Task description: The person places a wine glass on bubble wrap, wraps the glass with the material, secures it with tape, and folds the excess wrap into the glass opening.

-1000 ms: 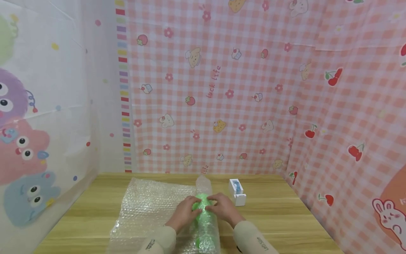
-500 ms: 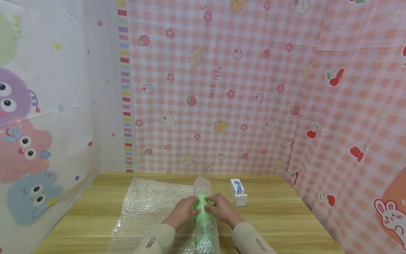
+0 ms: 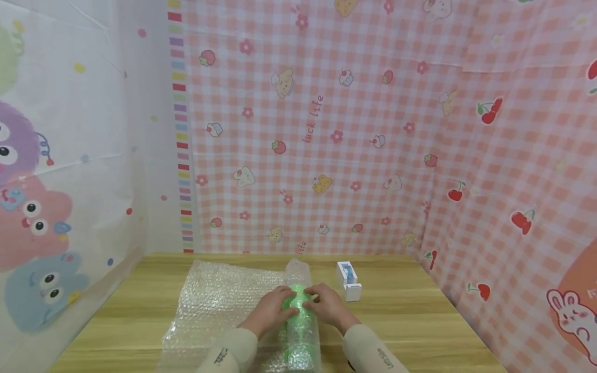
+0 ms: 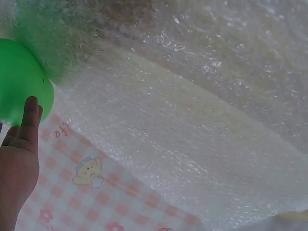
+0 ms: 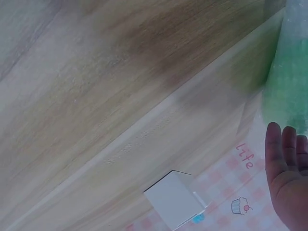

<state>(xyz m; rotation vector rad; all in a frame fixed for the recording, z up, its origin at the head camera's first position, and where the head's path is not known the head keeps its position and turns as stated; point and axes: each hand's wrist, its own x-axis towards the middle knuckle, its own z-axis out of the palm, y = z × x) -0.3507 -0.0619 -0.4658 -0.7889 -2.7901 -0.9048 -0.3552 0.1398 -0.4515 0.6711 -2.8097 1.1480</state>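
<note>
A long green object (image 3: 295, 299) with a smooth, rounded surface lies in a roll of clear bubble wrap (image 3: 224, 300); its kind is unclear. One bare green part (image 4: 19, 82) shows in the left wrist view. My left hand (image 3: 268, 311) touches the roll from the left, and its fingers (image 4: 30, 120) look fairly straight against the green surface. From the right, my right hand (image 3: 332, 308) rests on the wrapped roll, with its fingers (image 5: 273, 144) extended along the side. Both thumbs lie on the near part. The roll's underside is hidden.
A white tape dispenser (image 3: 353, 292) with a blue roll stands right of the bubble wrap, beyond my right hand. The loose sheet spreads leftward over the wooden table (image 3: 410, 321). A pink checked curtain (image 3: 364, 171) hangs behind the table's far edge.
The wrapped roll has shifted slightly to the left at its near end. Both hands stay at its two sides in much the same place.
</note>
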